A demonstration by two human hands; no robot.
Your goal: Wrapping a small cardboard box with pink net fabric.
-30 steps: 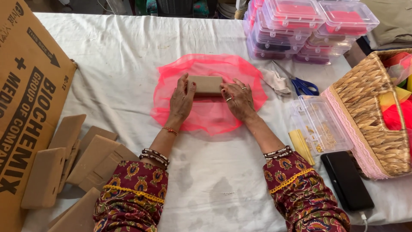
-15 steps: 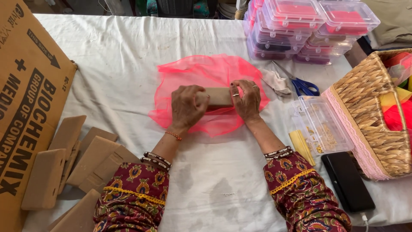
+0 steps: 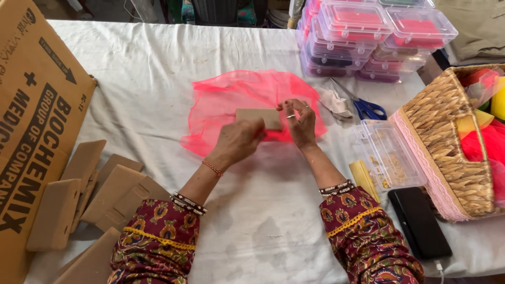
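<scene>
Cardboard block (image 3: 258,118) (long axis left-right) on pink net (image 3: 231,100), gripped by both hands (image 3: 239,141) (image 3: 300,123).

Both forearms extended forward, converging at centre. Left hand (image 3: 238,141) curled palm-down, fingers flexed in a grip. Right hand (image 3: 300,120) just beside it, raised on its wrist, fingertips pinched together, knuckles up.

Large cardboard box (image 3: 37,142) at frame left, flat brown cardboard pieces (image 3: 100,189) beside it. Stacked clear plastic containers (image 3: 368,37) upper right. Blue-handled scissors (image 3: 363,105), wicker basket (image 3: 447,142), black phone (image 3: 419,222) at right.
</scene>
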